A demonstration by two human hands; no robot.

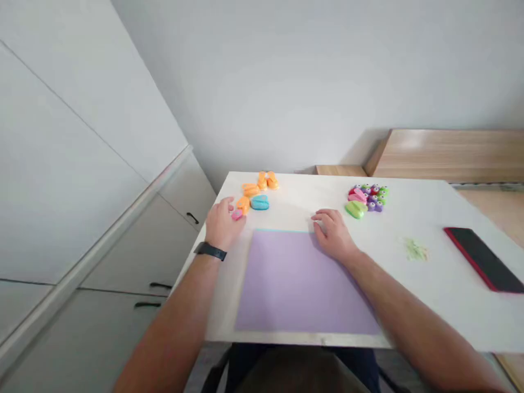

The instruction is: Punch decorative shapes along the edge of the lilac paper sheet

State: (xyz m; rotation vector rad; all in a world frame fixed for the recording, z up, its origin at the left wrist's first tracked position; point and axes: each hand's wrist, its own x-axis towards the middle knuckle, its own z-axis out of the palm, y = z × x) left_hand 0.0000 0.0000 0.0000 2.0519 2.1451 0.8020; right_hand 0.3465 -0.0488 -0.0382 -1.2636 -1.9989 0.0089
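My left hand (223,222) is at the left side of the white table, its thumb and fingers around a small pink plastic piece (237,214). Close beside it lie several orange plastic pieces (251,189) and a blue one (260,202). My right hand (333,233) rests at the far right edge of a purple mat (303,284); its fingers are loosely curved, apart from the thumb, with nothing visible in them. To its right are a light green plastic piece (356,209) and a pink one (357,195).
A cluster of purple, red and green pieces with eye-like dots (373,199) sits at the back right. Pale green scraps (416,249) and a dark, red-edged flat object (485,259) lie on the white table (409,305). White cabinets (123,322) flank the left side.
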